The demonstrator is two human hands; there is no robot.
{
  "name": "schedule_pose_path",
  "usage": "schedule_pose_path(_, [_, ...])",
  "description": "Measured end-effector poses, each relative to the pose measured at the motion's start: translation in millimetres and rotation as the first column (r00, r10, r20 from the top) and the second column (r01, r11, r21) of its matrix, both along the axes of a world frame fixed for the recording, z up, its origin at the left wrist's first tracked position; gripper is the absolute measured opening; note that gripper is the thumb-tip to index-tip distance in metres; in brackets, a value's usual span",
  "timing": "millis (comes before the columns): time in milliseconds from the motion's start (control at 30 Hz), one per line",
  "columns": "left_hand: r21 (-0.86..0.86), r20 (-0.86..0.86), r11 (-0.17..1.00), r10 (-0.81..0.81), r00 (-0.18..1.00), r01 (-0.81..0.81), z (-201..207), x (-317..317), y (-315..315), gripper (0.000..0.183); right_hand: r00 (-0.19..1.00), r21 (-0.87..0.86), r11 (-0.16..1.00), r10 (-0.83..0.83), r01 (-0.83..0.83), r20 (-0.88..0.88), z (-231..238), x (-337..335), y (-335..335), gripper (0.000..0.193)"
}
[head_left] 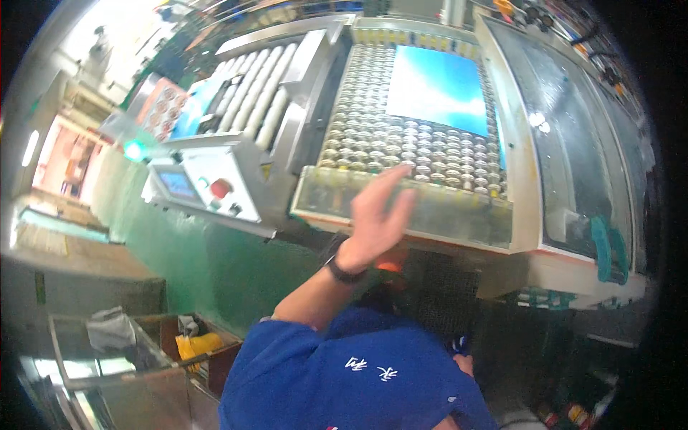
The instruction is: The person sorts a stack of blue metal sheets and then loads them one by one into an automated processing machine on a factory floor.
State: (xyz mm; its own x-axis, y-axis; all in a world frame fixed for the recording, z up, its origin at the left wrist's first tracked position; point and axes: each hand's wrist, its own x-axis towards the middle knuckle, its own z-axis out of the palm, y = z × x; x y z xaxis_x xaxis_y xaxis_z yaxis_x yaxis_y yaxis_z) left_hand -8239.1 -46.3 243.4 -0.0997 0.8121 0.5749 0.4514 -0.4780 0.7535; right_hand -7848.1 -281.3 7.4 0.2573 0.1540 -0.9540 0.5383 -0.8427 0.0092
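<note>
My left hand [380, 218], with a dark band at the wrist, reaches over the near wall [444, 215] of a roller conveyor. Its fingers are apart and nothing is in them. Beyond the fingertips, rows of small wheels [373, 136] fill the conveyor bed. A shiny blue-white rectangular sheet [437, 89] lies flat on these wheels, apart from my hand. My right hand [464, 364] shows only in part beside my blue shirt, low on the right. A small blue and white thing [459, 346] is next to it; whether the fingers hold it is unclear.
Left of the conveyor stand a control panel [204, 183] with a red button and a section of pale rollers [261, 89]. A long glass-topped housing [573, 143] runs along the right, with teal gloves or cloths [608, 251] over its edge. Bins [136, 373] stand lower left.
</note>
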Motion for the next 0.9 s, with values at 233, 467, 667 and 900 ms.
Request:
schedule_pose_path(233, [-0.052, 0.146, 0.586, 0.805, 0.574, -0.809, -34.6, -219.8, -110.4, 0.042, 0.897, 0.583, 0.684, -0.372, 0.438, -0.238, -86.4, 56.1, -28.0, 0.026])
schedule_pose_path(467, [0.004, -0.018, 0.519, 0.855, 0.518, -0.855, -51.3, -375.8, -97.2, 0.049, 0.965, 0.651, 0.756, 0.213, -0.066, -0.15, -112.7, 38.8, -38.9, 0.041])
schedule_pose_path(667, [0.042, -0.079, 0.56, 0.828, 0.556, -0.828, -39.3, -410.0, -83.2, 0.057, 0.889, 0.486, 0.749, 0.426, -0.451, 0.168, -181.7, 20.4, -82.6, 0.025])
schedule_pose_path(900, [0.082, -0.174, 0.55, 0.829, 0.532, -0.831, -44.5, -416.6, -85.3, 0.061, 0.941, 0.576, 0.76, 0.334, -0.301, 0.052, -185.5, -15.0, -70.6, 0.027])
